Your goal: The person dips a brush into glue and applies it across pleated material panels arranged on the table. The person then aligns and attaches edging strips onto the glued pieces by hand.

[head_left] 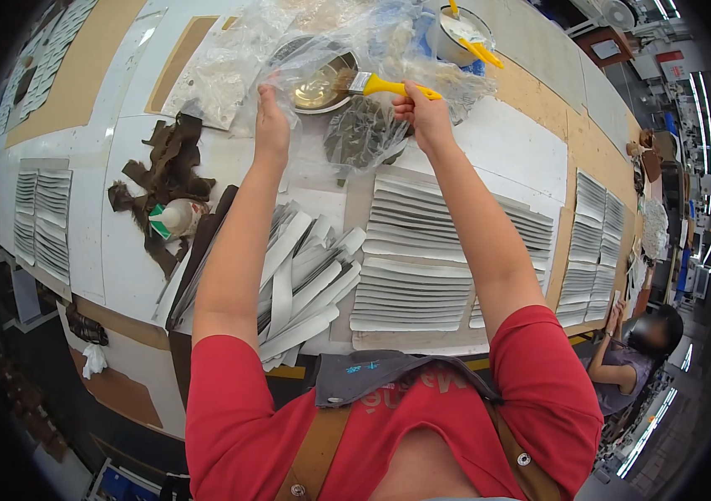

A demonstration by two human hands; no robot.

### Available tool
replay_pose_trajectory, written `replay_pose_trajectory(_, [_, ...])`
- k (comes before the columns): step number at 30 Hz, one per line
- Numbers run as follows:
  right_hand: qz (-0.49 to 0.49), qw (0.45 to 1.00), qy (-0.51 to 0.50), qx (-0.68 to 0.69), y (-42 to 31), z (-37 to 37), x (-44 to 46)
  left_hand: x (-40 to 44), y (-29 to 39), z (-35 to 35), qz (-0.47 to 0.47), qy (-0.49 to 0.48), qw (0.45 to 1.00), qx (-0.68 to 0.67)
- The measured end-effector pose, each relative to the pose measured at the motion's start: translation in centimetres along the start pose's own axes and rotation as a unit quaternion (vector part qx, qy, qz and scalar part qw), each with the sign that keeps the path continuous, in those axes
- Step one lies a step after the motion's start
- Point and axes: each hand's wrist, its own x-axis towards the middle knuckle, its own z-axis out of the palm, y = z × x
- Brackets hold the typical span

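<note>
The right hand [426, 117] has its fingers closed around the yellow handle of a brush [380, 85], just right of the metal bowl [322, 109]; this grip seems to keep them off the bristles, which point over the bowl's right rim. The left hand [272, 125] stands left of the bowl with fingers raised against clear plastic [243, 42], perhaps holding it aside; whether they pinch it, I cannot tell. Crumpled plastic crowds the bowl's far rim, leaving little room there. White board [501, 138] shows right of the bowl, while loose strips [305, 280] nearer the person than the bowl overhang the table's edge.
</note>
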Motion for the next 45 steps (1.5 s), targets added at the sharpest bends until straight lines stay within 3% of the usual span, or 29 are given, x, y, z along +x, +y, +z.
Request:
replay_pose_trajectory(6, [-0.007, 1.000, 0.017, -0.011, -2.8, -2.0, -0.6, 0.4, -0.7, -0.9, 0.063, 0.052, 0.989, 0.127])
replay_pose_trajectory(11, [0.011, 0.995, -0.097, 0.025, -2.4, 2.3, -1.2, -0.8, 2.1, -0.3, 0.092, 0.046, 0.986, 0.129])
replay_pose_trajectory(18, [-0.076, 0.969, -0.105, -0.211, -1.1, 1.4, -1.4, -1.7, 2.8, 0.8, 0.084, -0.047, 0.993, 0.076])
replay_pose_trajectory(22, [-0.086, 0.970, -0.075, -0.216, -2.1, -0.2, -2.6, -1.7, 2.3, 1.3, 0.093, -0.056, 0.991, 0.078])
replay_pose_trajectory(25, [-0.051, 0.990, -0.043, -0.125, -2.9, -0.3, -3.1, -1.3, 1.9, 1.3, 0.256, 0.171, 0.920, 0.243])
replay_pose_trajectory(28, [-0.032, 0.998, -0.019, -0.060, -2.9, 0.6, -3.0, -4.9, 3.7, 1.9, 0.357, 0.140, 0.840, 0.383])
replay_pose_trajectory(30, [-0.042, 0.997, -0.014, -0.070, -2.7, 1.6, -3.0, -7.3, 1.7, 3.8, 0.295, -0.083, 0.886, 0.348])
replay_pose_trajectory(32, [-0.053, 0.993, -0.026, -0.100, -2.8, 2.4, -3.2, -9.1, -1.6, 6.6, 0.247, -0.097, 0.904, 0.336])
replay_pose_trajectory(35, [-0.062, 0.988, -0.048, -0.129, -2.5, 3.6, -3.3, -9.3, -3.6, 10.4, 0.302, -0.104, 0.858, 0.402])
replay_pose_trajectory(38, [-0.086, 0.985, -0.042, -0.144, -2.6, 4.8, -3.1, -9.7, -8.2, 13.0, 0.284, -0.173, 0.806, 0.490])
replay_pose_trajectory(41, [-0.112, 0.985, -0.025, -0.131, -2.6, 5.5, -2.6, -10.0, -5.3, 13.1, 0.180, -0.285, 0.784, 0.522])
replay_pose_trajectory(45, [-0.128, 0.969, -0.028, -0.210, -1.1, 3.0, -3.0, -10.6, -6.1, 12.5, 0.237, -0.225, 0.764, 0.556])
